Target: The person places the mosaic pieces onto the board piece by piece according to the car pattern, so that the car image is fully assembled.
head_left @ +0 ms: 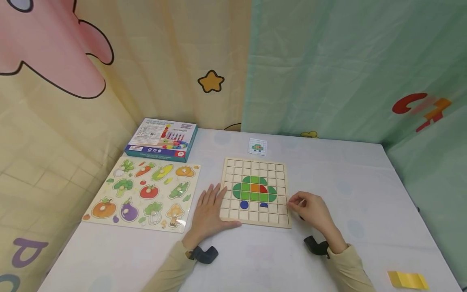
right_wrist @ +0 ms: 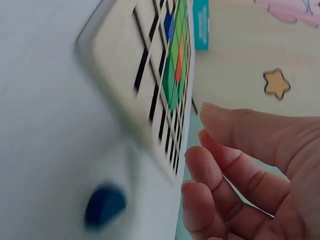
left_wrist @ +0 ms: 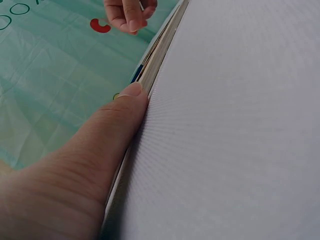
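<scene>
A wooden grid board lies on the table with green, orange, red and blue pieces forming a car-like picture. A blue round piece and a blue half-round piece sit below the green ones. My left hand rests along the board's left side, fingers spread, thumb against its front edge. Beside the right edge is my right hand, thumb and fingers loosely bent with nothing visible between them. Another blue half-round piece lies on the table near the board, mostly hidden by that hand in the head view.
A small pattern card lies behind the board. To the left are a vegetable puzzle board and a boxed toy set. A yellow strip lies at the front right. Curtains close off the back and sides.
</scene>
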`<state>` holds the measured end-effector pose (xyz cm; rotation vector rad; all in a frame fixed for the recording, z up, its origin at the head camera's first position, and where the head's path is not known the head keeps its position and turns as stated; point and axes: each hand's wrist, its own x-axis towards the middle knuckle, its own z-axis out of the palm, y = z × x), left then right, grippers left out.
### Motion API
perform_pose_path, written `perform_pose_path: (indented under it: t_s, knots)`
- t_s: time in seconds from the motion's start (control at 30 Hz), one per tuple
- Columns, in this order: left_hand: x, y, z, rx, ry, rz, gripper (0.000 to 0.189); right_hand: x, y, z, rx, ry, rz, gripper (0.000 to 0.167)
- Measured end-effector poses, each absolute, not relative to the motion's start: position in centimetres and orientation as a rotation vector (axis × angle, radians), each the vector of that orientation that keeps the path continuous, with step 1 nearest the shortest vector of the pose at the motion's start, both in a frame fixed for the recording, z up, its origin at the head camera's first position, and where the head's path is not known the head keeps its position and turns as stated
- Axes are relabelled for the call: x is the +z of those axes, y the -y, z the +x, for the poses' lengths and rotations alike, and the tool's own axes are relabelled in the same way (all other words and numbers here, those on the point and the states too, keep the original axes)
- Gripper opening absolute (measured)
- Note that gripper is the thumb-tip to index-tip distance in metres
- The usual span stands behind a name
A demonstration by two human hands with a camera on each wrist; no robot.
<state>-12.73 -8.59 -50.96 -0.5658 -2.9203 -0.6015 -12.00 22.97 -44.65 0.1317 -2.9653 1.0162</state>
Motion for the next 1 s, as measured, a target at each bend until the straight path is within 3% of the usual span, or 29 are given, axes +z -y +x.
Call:
perform_pose_path:
  t_s: [0.33,0.53,1.0]
  knots:
    - [-50.8,8.6,-12.7,-0.585,2.943,-0.56,0.114,-45.7,-27.1,-10.4,1.013,3.005,0.076,0.014]
    - [-51.0,8.6,-12.8,-0.58,2.926,-0.572,0.114,-46.2,-27.3,-10.1,1.053,3.036,0.093,0.02]
    - [-51.0,8.6,-12.8,-0.57,2.943,-0.565,0.114,-46.1,-27.0,-10.3,1.078,3.057,0.135,0.014]
